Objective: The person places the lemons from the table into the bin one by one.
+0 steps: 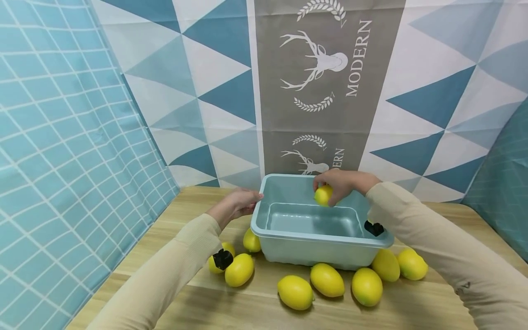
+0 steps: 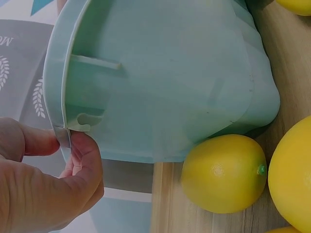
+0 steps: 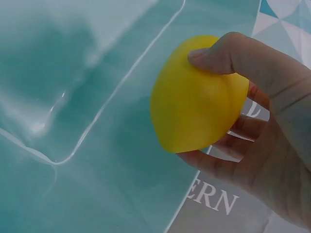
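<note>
A light blue-green plastic bin (image 1: 321, 250) stands on the wooden table, its inside floor bare in the head view. My left hand (image 1: 241, 201) pinches the bin's left rim between thumb and fingers; the left wrist view shows the thumb on the outer edge of the rim (image 2: 57, 92) and the fingers curled under it. Over the far part of the bin, my right hand (image 1: 339, 185) holds a yellow lemon (image 1: 323, 195). In the right wrist view the thumb lies across the lemon (image 3: 194, 102), with the fingers round its other side.
Several lemons lie around the bin: one (image 1: 295, 292) in front, one (image 1: 367, 287) at front right, one (image 1: 412, 264) farther right, one (image 1: 239, 270) at front left. One lemon (image 1: 251, 241) is close against the bin's left side. A patterned cloth (image 1: 222, 91) hangs behind the table (image 1: 231, 307).
</note>
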Tool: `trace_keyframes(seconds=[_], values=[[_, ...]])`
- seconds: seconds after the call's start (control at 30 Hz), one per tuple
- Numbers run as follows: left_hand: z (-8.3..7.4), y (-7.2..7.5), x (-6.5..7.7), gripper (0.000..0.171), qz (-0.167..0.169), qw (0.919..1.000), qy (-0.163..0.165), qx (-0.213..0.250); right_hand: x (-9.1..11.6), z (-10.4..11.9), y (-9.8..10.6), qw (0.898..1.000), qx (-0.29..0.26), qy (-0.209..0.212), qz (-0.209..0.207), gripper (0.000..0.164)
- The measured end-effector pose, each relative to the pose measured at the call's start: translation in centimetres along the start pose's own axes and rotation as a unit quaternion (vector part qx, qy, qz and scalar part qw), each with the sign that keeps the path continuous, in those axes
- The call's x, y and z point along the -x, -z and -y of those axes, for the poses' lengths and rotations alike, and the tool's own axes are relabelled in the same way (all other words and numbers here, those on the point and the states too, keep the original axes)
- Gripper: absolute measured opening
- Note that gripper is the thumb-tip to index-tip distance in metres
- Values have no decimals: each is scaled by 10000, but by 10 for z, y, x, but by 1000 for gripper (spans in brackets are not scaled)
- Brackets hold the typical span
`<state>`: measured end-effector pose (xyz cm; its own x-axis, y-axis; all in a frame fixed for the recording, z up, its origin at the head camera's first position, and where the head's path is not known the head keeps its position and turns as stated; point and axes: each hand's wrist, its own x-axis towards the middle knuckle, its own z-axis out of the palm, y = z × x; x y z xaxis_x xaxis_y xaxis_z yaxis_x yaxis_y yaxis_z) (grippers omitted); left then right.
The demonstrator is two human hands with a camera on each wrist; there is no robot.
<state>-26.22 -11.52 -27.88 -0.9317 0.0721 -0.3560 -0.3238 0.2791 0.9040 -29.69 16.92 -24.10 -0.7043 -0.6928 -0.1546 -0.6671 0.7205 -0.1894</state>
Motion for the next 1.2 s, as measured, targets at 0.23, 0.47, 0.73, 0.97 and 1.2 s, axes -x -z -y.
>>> trace_keyframes(seconds=[0.23, 0.47, 0.73, 0.97, 1.2], values=[[0, 0, 1, 38, 43, 10000, -34, 71, -4, -1, -1, 9997, 38, -141, 180, 38], [3, -1, -2, 38, 18, 9999, 14, 120, -6, -1, -4, 9993, 25, -219, 287, 37], [3, -1, -3, 36, -80, 9999, 35, 49, -9, -4, -12, 9973, -158, -404, 600, 39], [1, -2, -2, 36, -66, 9999, 64, 56, -12, -9, -23, 9963, -223, -151, 820, 46], [0, 2, 0, 34, -86, 9999, 88, -22, -17, -7, -27, 9947, -254, -159, 981, 47]])
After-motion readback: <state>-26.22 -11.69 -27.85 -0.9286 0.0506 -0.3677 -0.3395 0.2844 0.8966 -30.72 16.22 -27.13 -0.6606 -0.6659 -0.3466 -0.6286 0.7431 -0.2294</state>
